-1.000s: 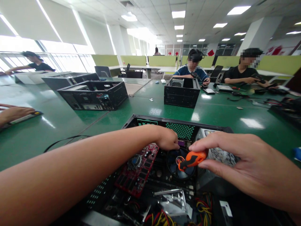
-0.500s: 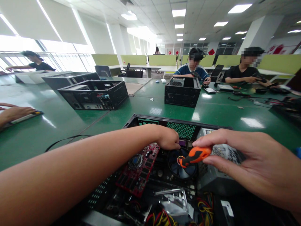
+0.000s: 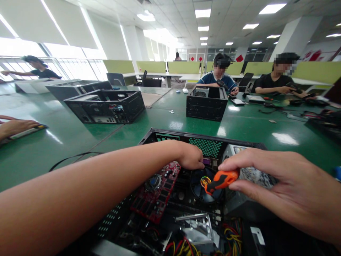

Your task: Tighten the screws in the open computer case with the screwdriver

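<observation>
In front of me lies an open black computer case [image 3: 229, 141]. My right hand [image 3: 285, 185] pinches the orange and black handle of a screwdriver [image 3: 225, 178] between thumb and fingers; the tool slants down to the left over the round cooling fan [image 3: 196, 188]. My left hand [image 3: 192, 156] reaches across the case, its fingers curled down at the fan's upper edge; what they hold, if anything, is hidden. Under my left forearm a red graphics card [image 3: 160, 195] sits tilted. The grey power supply [image 3: 238, 204] is beside the fan, partly behind my right hand.
Coloured cables [image 3: 231, 236] and a shiny metal bracket [image 3: 195, 227] occupy the case's near side. Beyond it on the green table [image 3: 157, 124] stand another black case [image 3: 206, 105] and an open case [image 3: 106, 106]. Another person's hand [image 3: 20, 128] rests at the left; several people sit around.
The screwdriver handle has tipped slightly, its lower end a little lower, and the fan's label shows more clearly. My left hand stays in place. The person at far left has stretched an arm further left.
</observation>
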`<action>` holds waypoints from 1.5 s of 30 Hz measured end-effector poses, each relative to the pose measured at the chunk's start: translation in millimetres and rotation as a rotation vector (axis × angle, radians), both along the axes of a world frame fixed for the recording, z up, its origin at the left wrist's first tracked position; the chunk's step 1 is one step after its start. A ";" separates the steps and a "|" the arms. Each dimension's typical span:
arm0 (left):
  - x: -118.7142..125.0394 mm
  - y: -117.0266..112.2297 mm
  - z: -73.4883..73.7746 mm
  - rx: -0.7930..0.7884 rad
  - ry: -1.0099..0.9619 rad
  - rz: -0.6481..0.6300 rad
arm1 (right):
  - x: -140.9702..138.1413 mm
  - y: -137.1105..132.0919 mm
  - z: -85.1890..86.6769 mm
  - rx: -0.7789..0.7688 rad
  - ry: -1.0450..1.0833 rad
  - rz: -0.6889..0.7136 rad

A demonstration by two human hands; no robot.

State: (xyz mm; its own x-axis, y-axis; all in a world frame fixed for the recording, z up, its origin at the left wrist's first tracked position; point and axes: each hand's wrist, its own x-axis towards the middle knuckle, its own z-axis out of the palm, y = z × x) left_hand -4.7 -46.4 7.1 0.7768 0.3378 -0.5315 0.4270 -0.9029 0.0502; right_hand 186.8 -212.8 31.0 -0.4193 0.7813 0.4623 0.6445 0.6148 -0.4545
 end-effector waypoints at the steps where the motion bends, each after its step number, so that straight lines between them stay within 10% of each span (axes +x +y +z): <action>1: -0.3 0.2 -0.5 0.001 -0.012 0.005 | 0.3 0.1 -1.0 0.002 -0.006 0.002; 20: 0.8 1.4 0.0 -0.005 0.020 0.008 | -1.2 1.7 1.9 -0.046 -0.043 0.140; 27: 1.0 2.6 0.5 0.015 0.043 0.002 | 7.6 -3.6 4.5 0.118 0.009 -0.105; 45: 2.7 1.0 3.8 0.014 0.050 0.021 | 6.6 4.3 6.9 0.104 -0.084 -0.044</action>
State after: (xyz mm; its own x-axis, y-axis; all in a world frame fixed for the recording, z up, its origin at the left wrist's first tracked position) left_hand -2.0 -45.4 10.9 0.7421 0.3615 -0.5645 0.4478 -0.8940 0.0160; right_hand 193.4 -208.5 37.8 -0.4261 0.7499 0.5060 0.7053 0.6257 -0.3334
